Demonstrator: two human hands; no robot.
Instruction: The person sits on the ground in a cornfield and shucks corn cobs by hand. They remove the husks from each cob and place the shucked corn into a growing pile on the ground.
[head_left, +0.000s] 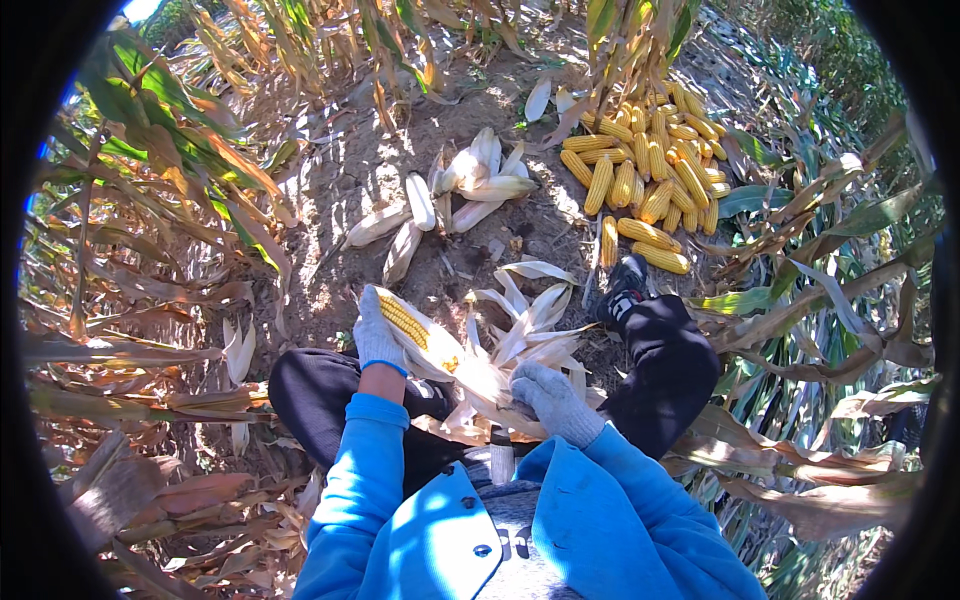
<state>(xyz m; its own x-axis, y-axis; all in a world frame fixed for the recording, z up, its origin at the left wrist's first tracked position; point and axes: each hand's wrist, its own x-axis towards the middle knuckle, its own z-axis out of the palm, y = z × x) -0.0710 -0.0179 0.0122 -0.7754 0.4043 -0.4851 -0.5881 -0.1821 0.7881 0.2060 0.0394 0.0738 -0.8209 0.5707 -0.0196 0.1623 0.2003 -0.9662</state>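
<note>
My left hand (377, 334), in a white knitted glove with a blue cuff edge, grips an ear of corn (405, 324) near its upper left end. Yellow kernels show along one side, while pale husk still wraps the rest. Over my lap, my right hand (551, 399), also gloved, is closed on the husk (491, 386) toward the ear's other end; its fingertips are partly hidden. Loose dry husks (529, 322) fan out on the ground between my legs, just beyond my right hand.
A heap of husked yellow ears (652, 161) lies ahead to the right, close to my shoe (626, 289). Several ears in husk (472, 180) rest on bare soil (330, 172) straight ahead. Dry corn stalks (142, 247) crowd the left, and fallen leaves (817, 300) cover the right.
</note>
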